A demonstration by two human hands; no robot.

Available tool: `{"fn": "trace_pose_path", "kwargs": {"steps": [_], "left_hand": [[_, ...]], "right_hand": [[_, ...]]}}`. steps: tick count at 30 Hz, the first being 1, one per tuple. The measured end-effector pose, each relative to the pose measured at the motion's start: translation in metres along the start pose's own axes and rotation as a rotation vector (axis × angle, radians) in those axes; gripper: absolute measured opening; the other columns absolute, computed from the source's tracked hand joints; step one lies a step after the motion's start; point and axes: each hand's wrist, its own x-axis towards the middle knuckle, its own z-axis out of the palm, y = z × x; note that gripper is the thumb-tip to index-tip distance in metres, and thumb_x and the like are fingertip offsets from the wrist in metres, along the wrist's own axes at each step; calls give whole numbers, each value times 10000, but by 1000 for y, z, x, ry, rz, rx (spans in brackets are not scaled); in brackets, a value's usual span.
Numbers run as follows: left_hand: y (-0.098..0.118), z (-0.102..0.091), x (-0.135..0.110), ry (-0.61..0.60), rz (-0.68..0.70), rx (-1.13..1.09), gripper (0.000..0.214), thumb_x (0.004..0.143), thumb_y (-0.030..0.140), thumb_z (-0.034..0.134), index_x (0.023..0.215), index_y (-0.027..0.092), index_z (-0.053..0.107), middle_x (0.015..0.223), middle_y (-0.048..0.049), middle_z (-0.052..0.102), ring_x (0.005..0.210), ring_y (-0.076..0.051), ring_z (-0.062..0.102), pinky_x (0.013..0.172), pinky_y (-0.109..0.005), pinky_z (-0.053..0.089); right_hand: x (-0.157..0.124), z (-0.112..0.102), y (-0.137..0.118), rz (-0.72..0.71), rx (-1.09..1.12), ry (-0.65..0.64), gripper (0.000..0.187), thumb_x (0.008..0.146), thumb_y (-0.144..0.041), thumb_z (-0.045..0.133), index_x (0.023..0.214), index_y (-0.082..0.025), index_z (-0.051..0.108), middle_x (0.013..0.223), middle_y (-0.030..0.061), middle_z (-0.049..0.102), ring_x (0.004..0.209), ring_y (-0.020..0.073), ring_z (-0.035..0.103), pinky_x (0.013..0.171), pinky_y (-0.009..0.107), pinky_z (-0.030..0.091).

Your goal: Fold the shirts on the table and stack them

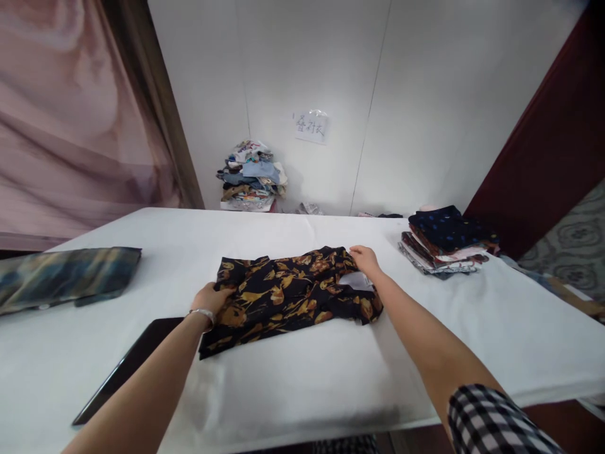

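Note:
A black garment with a golden leaf print [288, 293] lies partly folded in the middle of the white table [331, 372]. My left hand [212, 298] grips its left edge, fingers closed on the cloth; a bracelet sits on that wrist. My right hand [365, 258] rests on the garment's upper right part, fingers curled onto the cloth beside a white label or lining.
A stack of folded garments [444, 243] stands at the right back of the table. A folded blue-green plaid cloth [66, 274] lies at the left. A dark flat board [127, 366] lies near my left forearm. A heap of clothes [253, 176] sits on the floor by the wall.

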Motion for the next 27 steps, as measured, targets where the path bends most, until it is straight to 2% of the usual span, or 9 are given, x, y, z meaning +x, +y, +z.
{"fn": "trace_pose_path", "kwargs": {"steps": [4,9,13,15,18,20,22,24,27], "left_hand": [[-2,2,-1,12,14,-17,279,653,403,736,839,210,662,821,-95,734,871,-334,696,695,-366,536],[-2,1,-3,-3,22,-13,285,707,394,701,908,196,663,891,-115,738,908,-324,693,711,-358,533],[-6,2,0,-12,31,-58,309,660,394,739,897,208,674,866,-97,743,889,-320,695,708,-352,532],[-9,3,2,-16,38,-80,315,648,405,746,887,212,677,855,-93,744,881,-320,695,707,-351,531],[-10,5,3,-12,43,-98,326,639,411,746,888,211,681,844,-91,744,879,-325,695,706,-354,531],[-11,5,3,-13,41,-115,330,639,408,745,896,210,684,844,-90,744,878,-324,695,706,-354,531],[-10,5,1,-25,35,-133,327,645,399,744,903,208,686,848,-91,745,872,-321,697,704,-354,533],[-9,4,-1,-36,27,-150,327,649,385,747,917,205,689,850,-93,747,864,-318,698,701,-355,534],[-7,2,-4,-44,12,-163,331,669,362,743,951,198,687,867,-95,748,869,-312,699,702,-351,536]], "right_hand": [[11,20,-12,-87,-172,-75,331,838,-176,522,1067,-230,755,1204,47,725,1179,228,628,1066,357,440],[6,38,-8,-86,-362,-153,425,786,-87,535,1142,-232,719,1193,70,722,1139,242,639,994,325,462],[0,37,4,-101,-450,-182,523,765,-56,535,1251,-209,654,1091,65,745,1008,213,674,897,291,488],[-1,32,7,-127,-483,-185,453,765,-60,527,1163,-188,702,1048,70,747,992,212,669,904,291,480],[1,26,6,-175,-521,-177,353,769,-76,500,994,-171,755,1083,85,733,1079,222,632,978,306,451],[4,25,1,-207,-536,-174,433,753,-55,460,1053,-180,746,1176,74,710,1168,215,593,1033,317,425],[7,29,-5,-241,-542,-191,550,740,-42,439,1195,-205,700,1286,49,669,1236,198,558,1069,320,406],[7,34,-10,-266,-551,-243,580,741,-54,466,1245,-240,682,1312,24,663,1227,193,575,1057,304,421],[2,40,-15,-257,-596,-327,453,725,-55,529,1043,-260,778,1166,26,738,1093,221,657,983,294,469]]}}
